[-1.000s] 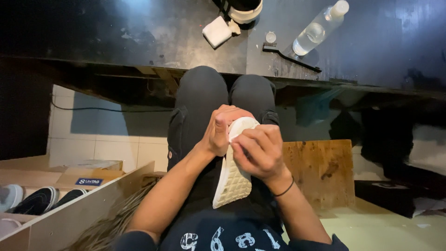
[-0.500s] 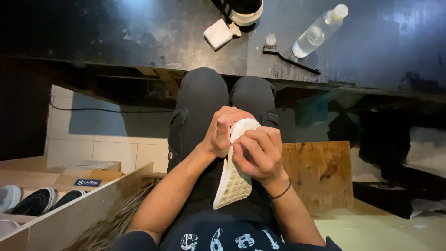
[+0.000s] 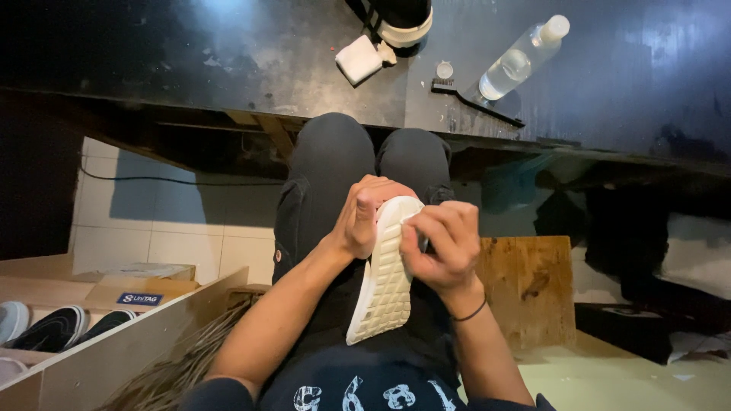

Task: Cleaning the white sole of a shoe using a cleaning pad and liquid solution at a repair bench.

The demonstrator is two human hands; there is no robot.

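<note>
A shoe with a white ridged sole (image 3: pixel 382 283) rests sole-up over my lap, toe end pointing away from me. My left hand (image 3: pixel 359 216) grips the toe end from the left, thumb raised along the edge. My right hand (image 3: pixel 442 245) is closed against the sole's right side, fingers curled; whatever may be under the fingers is hidden. A thin dark band circles my right wrist. I am seated in dark trousers, knees toward a dark worktop (image 3: pixel 228 53).
On the worktop lie a white sponge block (image 3: pixel 359 58), a clear plastic bottle (image 3: pixel 516 62), a dark brush (image 3: pixel 472 100) and another shoe (image 3: pixel 402 21). A wooden board (image 3: pixel 533 289) stands at right. A cardboard box (image 3: pixel 114 335) with several shoes is at left.
Both hands stay on the shoe; my right hand has shifted slightly along the sole's edge. The view has barely moved.
</note>
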